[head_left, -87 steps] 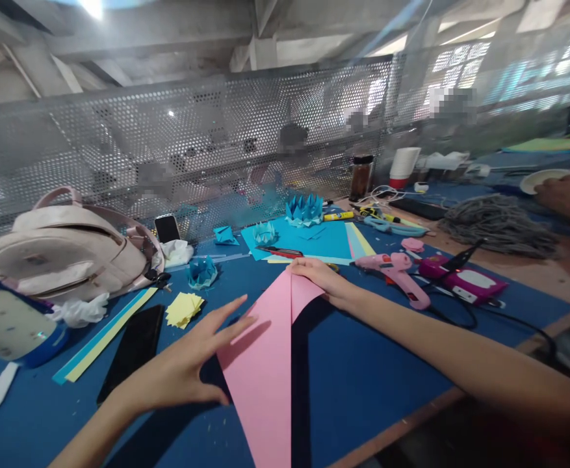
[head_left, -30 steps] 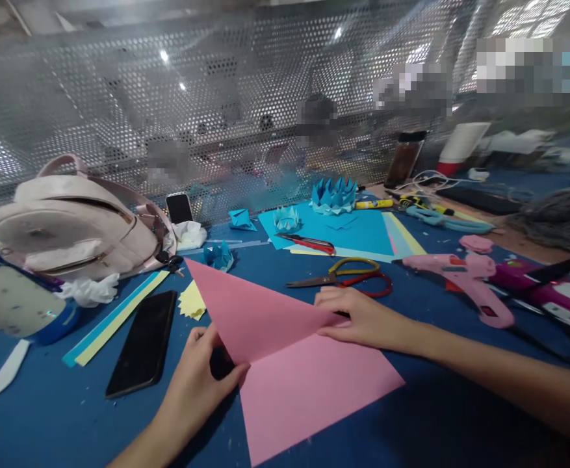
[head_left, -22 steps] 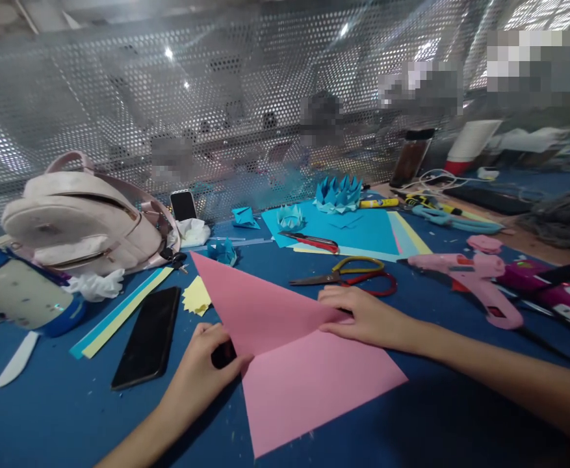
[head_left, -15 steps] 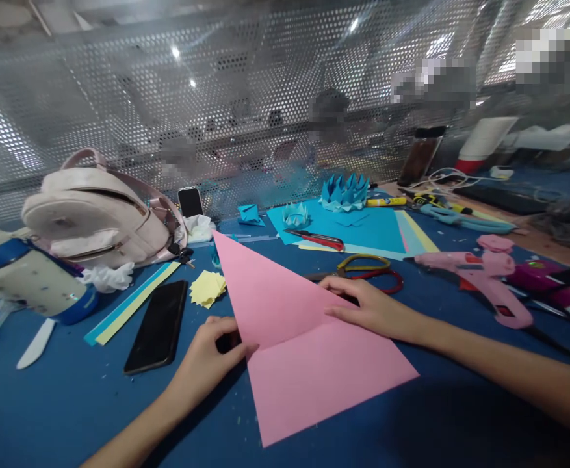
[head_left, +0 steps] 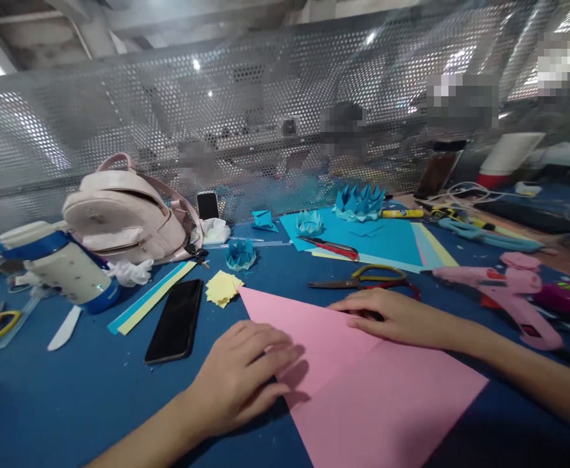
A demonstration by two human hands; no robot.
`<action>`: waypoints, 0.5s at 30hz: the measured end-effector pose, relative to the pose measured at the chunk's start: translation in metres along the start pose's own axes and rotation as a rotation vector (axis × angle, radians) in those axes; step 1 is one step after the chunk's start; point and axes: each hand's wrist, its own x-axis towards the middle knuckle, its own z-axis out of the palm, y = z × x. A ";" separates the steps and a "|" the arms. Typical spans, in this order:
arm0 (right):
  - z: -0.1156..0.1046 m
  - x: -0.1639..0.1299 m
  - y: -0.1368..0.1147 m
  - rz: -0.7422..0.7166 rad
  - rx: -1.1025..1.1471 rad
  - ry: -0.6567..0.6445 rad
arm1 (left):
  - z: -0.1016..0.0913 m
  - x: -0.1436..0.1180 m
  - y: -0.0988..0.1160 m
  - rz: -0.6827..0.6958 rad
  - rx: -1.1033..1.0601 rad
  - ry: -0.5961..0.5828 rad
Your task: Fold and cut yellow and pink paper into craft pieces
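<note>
Both hands lie flat on a pink paper sheet (head_left: 362, 383) at 6 o'clock: left hand (head_left: 240, 374) fingers spread, pressing its folded flap; right hand (head_left: 396, 316) holding the fold's edge. One diagonal fold looks made; creasing appears unfinished.

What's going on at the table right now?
A person is working a folded pink paper sheet on the blue table. The left hand presses flat on the sheet's left edge, and the right hand rests on its upper edge. Scissors lie just beyond the right hand, and a black phone lies left of the sheet.
</note>
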 end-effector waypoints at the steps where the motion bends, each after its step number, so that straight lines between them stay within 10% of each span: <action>1: -0.001 0.000 -0.001 0.006 -0.020 -0.008 | 0.000 0.002 0.002 0.013 0.022 -0.055; 6: -0.009 -0.007 -0.004 0.047 -0.037 -0.083 | 0.009 0.008 0.000 -0.022 0.030 -0.268; 15: -0.003 0.011 -0.039 -0.133 -0.114 -0.037 | 0.012 0.005 -0.004 -0.081 -0.041 -0.305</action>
